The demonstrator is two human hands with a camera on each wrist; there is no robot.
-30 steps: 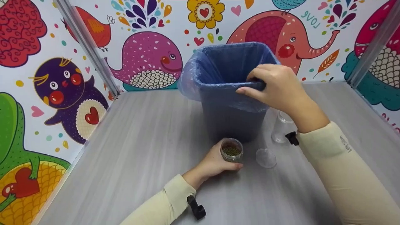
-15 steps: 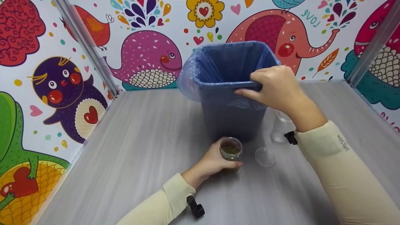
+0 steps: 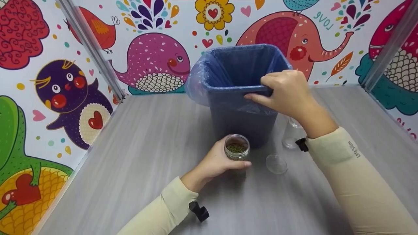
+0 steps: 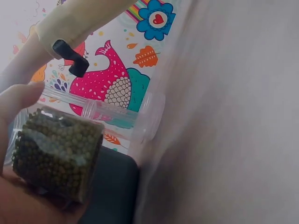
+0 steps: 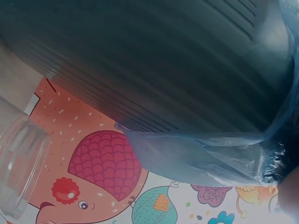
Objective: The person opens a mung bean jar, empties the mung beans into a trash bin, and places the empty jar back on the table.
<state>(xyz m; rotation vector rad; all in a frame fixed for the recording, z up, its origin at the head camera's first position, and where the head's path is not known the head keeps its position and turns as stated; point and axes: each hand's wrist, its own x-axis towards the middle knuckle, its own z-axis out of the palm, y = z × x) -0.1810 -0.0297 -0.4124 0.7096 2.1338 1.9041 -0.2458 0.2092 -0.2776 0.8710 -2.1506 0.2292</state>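
Observation:
My left hand (image 3: 214, 161) holds an open clear jar (image 3: 237, 156) of small green beans (image 3: 236, 148), fingers and thumb round its side. In the left wrist view the jar's bottom (image 4: 58, 156) shows, held off the table and tilted. My right hand (image 3: 289, 93) grips the near right rim of a dark trash bin (image 3: 243, 122), thumb outside and fingers over the edge. A blue plastic bag (image 3: 197, 80) lines the bin and folds over its rim. The right wrist view shows the bin's ribbed side (image 5: 154, 70) and the bag's overhang (image 5: 201, 156).
A second clear jar (image 3: 291, 135) stands right of the bin, partly behind my right wrist. Nearer lies a round clear lid (image 3: 276, 164) on the grey table (image 3: 147, 147). Printed cartoon panels (image 3: 156, 62) close off the back and sides.
My left hand has raised the jar of beans and shifted slightly left and toward the bin. My right hand keeps its grip on the bin's rim, almost unmoved.

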